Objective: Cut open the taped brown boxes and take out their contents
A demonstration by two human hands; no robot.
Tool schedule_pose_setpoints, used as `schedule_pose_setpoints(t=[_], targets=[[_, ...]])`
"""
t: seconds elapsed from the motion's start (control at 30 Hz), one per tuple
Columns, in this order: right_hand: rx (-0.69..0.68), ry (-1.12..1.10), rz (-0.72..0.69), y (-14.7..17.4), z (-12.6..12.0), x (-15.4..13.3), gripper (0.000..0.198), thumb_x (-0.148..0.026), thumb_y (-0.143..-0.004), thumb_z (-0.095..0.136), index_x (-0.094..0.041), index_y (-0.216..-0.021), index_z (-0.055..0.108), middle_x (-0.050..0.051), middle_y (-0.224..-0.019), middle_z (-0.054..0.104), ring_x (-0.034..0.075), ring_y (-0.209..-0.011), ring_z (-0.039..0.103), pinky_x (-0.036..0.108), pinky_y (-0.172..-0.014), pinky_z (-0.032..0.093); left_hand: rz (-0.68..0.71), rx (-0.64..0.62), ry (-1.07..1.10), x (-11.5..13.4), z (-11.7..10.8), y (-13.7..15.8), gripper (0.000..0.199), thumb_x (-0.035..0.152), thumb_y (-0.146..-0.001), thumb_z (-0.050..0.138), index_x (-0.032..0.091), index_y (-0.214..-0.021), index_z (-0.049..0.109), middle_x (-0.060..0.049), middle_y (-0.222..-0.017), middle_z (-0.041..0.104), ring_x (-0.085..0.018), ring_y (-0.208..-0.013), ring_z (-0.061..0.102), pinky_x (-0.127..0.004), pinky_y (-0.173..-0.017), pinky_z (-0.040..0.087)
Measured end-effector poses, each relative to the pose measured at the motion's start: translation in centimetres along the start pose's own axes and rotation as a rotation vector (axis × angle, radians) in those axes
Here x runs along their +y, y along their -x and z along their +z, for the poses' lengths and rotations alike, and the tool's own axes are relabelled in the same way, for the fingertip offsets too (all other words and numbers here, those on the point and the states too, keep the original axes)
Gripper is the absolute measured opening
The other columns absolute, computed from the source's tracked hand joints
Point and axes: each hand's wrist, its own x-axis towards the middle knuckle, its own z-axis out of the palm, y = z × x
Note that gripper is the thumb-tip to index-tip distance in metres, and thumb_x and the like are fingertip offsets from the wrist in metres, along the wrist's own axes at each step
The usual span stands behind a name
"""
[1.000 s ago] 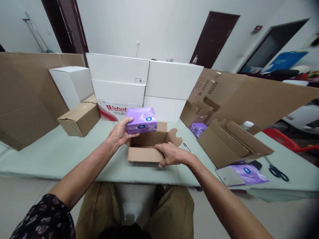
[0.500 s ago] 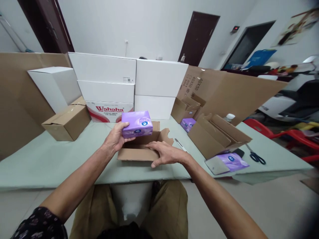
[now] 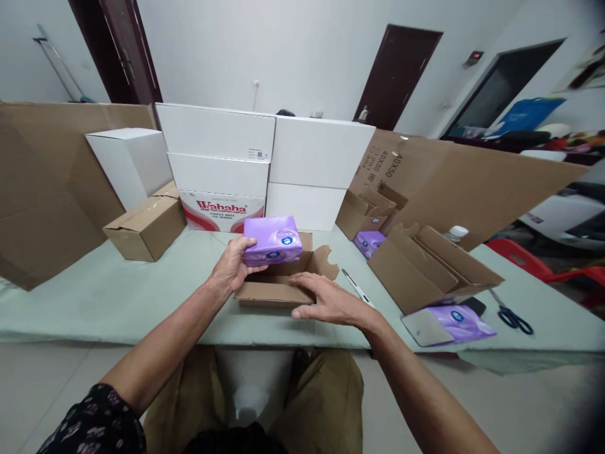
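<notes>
My left hand (image 3: 237,261) is closed around the left end of a purple tissue pack (image 3: 273,241), thumb on top and fingers underneath. The pack hangs above an open brown cardboard box (image 3: 271,294) on the table, hiding part of its far side. At the right front corner of that box is my right hand (image 3: 326,299). Its fingers stretch over the front edge toward the inside, with the thumb apart, lower in front. How firmly it touches the cardboard cannot be made out.
Right of the box lie a white pen-like cutter (image 3: 358,288), another open carton (image 3: 416,268), a purple pack (image 3: 460,323) and scissors (image 3: 515,320). A second purple pack (image 3: 368,243) lies farther back. White boxes (image 3: 217,135) form a wall behind; a closed carton (image 3: 146,227) stands left.
The whole view has shifted, so everything sits a little farther right. Both hands, the tissue pack and the box keep nearly the same places relative to each other.
</notes>
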Motion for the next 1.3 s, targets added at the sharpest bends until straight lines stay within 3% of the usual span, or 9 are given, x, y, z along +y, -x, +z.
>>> schedule_pose_setpoints(t=[0.17, 0.23, 0.3, 0.4, 0.53, 0.7, 0.97, 1.3], targets=[[0.345, -0.295, 0.173, 0.0, 0.4, -0.5, 0.041, -0.045, -0.088, 0.069, -0.022, -0.121, 0.068, 0.011, -0.122, 0.073, 0.030, -0.111, 0.069, 0.046, -0.095, 0.055, 0.017, 0.026, -0.004, -0.3, 0.1, 0.4, 0.042, 0.029, -0.065, 0.078, 0.019, -0.102, 0.062, -0.005, -0.086, 0.073, -0.023, -0.077, 0.071, -0.044, -0.075, 0.061], [0.469, -0.416, 0.215, -0.3, 0.6, -0.7, 0.041, -0.045, -0.086, 0.071, -0.023, -0.120, 0.068, 0.010, -0.120, 0.074, 0.029, -0.110, 0.070, 0.046, -0.095, 0.056, 0.028, 0.024, 0.002, -0.3, 0.3, 0.7, 0.040, 0.028, -0.064, 0.079, 0.020, -0.099, 0.062, -0.004, -0.086, 0.072, -0.022, -0.076, 0.070, -0.042, -0.073, 0.061], [0.534, -0.561, 0.235, -0.7, 0.8, -0.9, 0.048, -0.048, -0.084, 0.074, -0.024, -0.124, 0.065, 0.011, -0.131, 0.070, 0.029, -0.115, 0.069, 0.045, -0.095, 0.057, 0.035, 0.018, 0.012, -0.3, 0.5, 0.9, 0.039, 0.027, -0.064, 0.079, 0.021, -0.098, 0.061, -0.003, -0.088, 0.072, -0.021, -0.077, 0.070, -0.041, -0.074, 0.061], [0.547, -0.770, 0.291, -1.3, 1.1, -1.3, 0.059, -0.055, -0.083, 0.075, -0.024, -0.131, 0.060, 0.013, -0.142, 0.063, 0.029, -0.122, 0.066, 0.039, -0.086, 0.061, 0.042, 0.005, 0.007, -0.5, 0.6, 1.1, 0.043, 0.027, -0.065, 0.081, 0.022, -0.102, 0.061, -0.003, -0.091, 0.073, -0.020, -0.076, 0.071, -0.041, -0.073, 0.062], [0.501, -1.009, 0.327, -2.4, 1.4, -1.7, 0.061, -0.062, -0.085, 0.071, -0.025, -0.132, 0.059, 0.010, -0.132, 0.068, 0.025, -0.107, 0.071, 0.031, -0.073, 0.062, 0.042, -0.032, -0.024, -1.0, 0.7, 1.3, 0.049, 0.030, -0.068, 0.081, 0.022, -0.112, 0.061, -0.003, -0.092, 0.074, -0.021, -0.075, 0.071, -0.039, -0.070, 0.061], [0.510, -1.175, 0.316, -3.3, 1.5, -2.0, 0.053, -0.055, -0.084, 0.075, -0.025, -0.125, 0.061, 0.008, -0.118, 0.071, 0.021, -0.092, 0.074, 0.027, -0.063, 0.061, 0.036, -0.048, -0.032, -1.4, 1.0, 1.6, 0.060, 0.032, -0.067, 0.083, 0.021, -0.121, 0.060, -0.005, -0.097, 0.074, -0.022, -0.078, 0.072, -0.037, -0.069, 0.060], [0.618, -1.307, 0.302, -3.8, 1.9, -1.8, 0.035, -0.042, -0.080, 0.077, -0.025, -0.108, 0.065, 0.002, -0.101, 0.071, 0.017, -0.083, 0.069, 0.030, -0.068, 0.064, 0.055, -0.136, -0.035, -1.4, 0.6, 1.7, 0.063, 0.039, -0.069, 0.082, 0.021, -0.126, 0.061, -0.007, -0.106, 0.074, -0.024, -0.092, 0.071, -0.040, -0.081, 0.060], [0.700, -1.274, 0.294, -3.9, 2.2, -1.6, 0.034, -0.042, -0.081, 0.075, -0.028, -0.110, 0.065, 0.001, -0.114, 0.069, 0.021, -0.103, 0.067, 0.033, -0.079, 0.065, 0.060, -0.045, -0.023, -2.0, 0.1, 1.6, 0.063, 0.031, -0.068, 0.088, 0.017, -0.123, 0.059, -0.010, -0.115, 0.068, -0.021, -0.092, 0.070, -0.041, -0.082, 0.062]])
